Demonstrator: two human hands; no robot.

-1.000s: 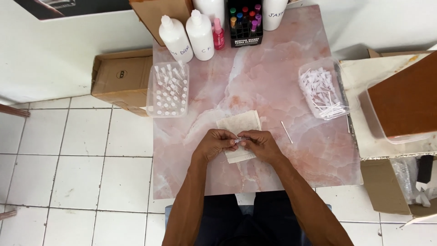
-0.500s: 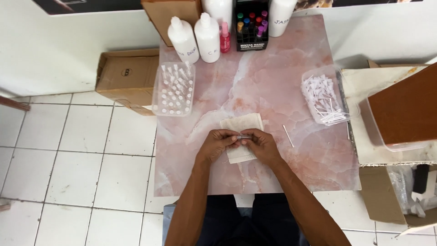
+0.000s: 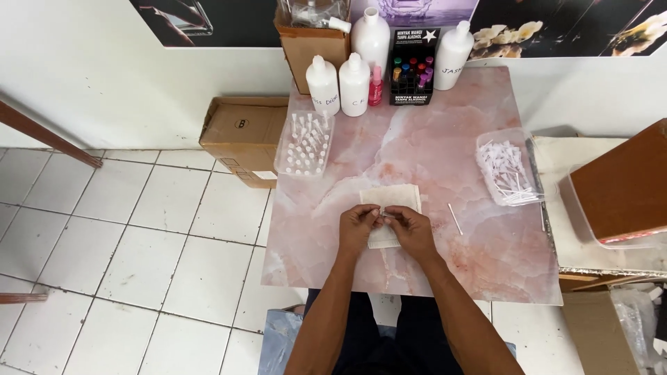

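Both grips are pinched together right at the centre of the frame: the left hand (image 3: 359, 226) and right hand (image 3: 411, 229) meet fingertip to fingertip over a small thin piece (image 3: 386, 214), each hand closed on an end of it. It's tiny from this high up, so it could be a little tube or stick, hard to say for sure. The hands sit on top of a pale folded cloth (image 3: 390, 201) that lies flat on the pink marble-look surface (image 3: 445, 146), roughly mid-frame.

Just right of the right hand, a loose white stick (image 3: 455, 219) lies on the surface, apart from the fingers. Further right, near the surface's edge, there's a clear plastic tray of white sticks (image 3: 507, 173). On the left edge, a clear tray of small white-capped vials (image 3: 306, 142) sits well apart from the hands.

Along the top of the frame, at the far edge of the surface: four white bottles, two shorter (image 3: 323, 85) (image 3: 354, 83) and two taller (image 3: 371, 38) (image 3: 453, 54), a small pink bottle (image 3: 376, 87), and a black display box with coloured caps (image 3: 413, 66). A brown cardboard box (image 3: 313, 45) stands at the upper left corner, and another cardboard box (image 3: 243, 139) sits on the white tiled floor (image 3: 125, 236) left of the surface. A brown wooden box (image 3: 618, 184) is at the right edge.
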